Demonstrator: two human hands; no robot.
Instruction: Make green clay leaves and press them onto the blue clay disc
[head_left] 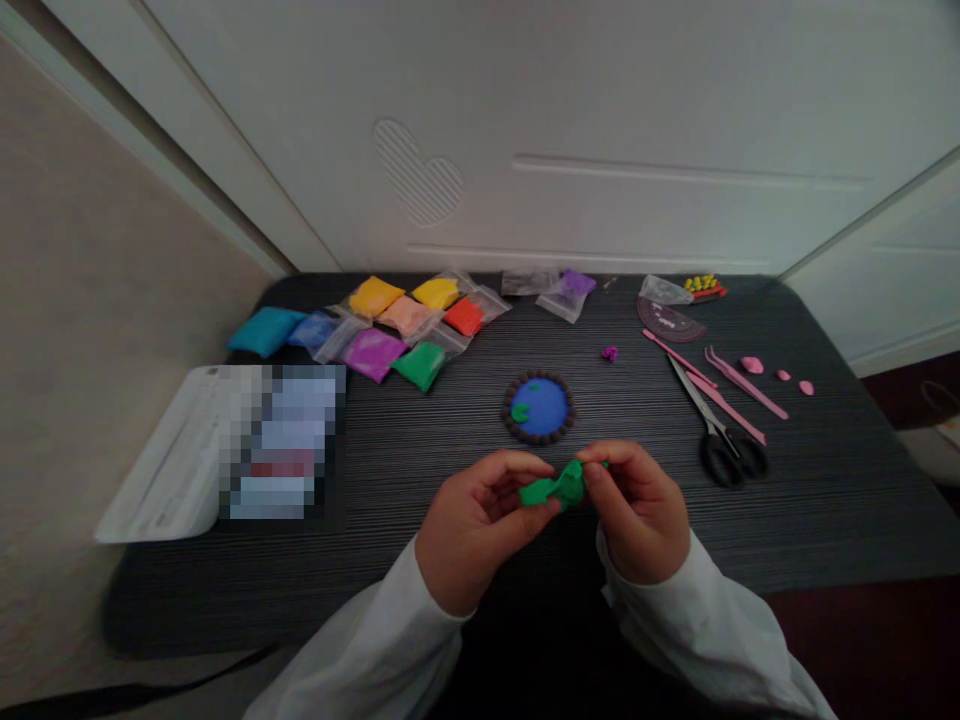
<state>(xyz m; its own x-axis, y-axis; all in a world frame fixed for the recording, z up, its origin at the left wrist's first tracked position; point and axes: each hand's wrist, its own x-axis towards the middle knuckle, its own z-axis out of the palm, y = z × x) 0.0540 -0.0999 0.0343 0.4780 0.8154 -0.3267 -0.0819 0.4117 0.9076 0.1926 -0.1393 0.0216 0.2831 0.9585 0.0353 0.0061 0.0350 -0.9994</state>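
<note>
Between my two hands, above the near part of the dark table, is a lump of green modelling clay point(568, 484). My left hand point(484, 522) grips its left side between thumb and fingers, and a flat strip of it sticks out there. Thumb and fingertips of my right hand point(639, 505) pinch the clay's right end. Just beyond the hands lies a round blue clay disc point(551, 405) edged with dark brown clay balls point(506, 410). Two green pieces rest on the blue, a larger notched one point(520, 413) and a tiny one point(535, 387).
Bags of coloured clay point(373, 352) lie at the back left, near a white paper sheet point(169, 450) and a blurred-out patch. On the right are scissors point(724, 435), pink tools point(739, 380), pink clay bits point(751, 365) and a clear protractor point(670, 319). A purple bit point(610, 354) sits behind the disc.
</note>
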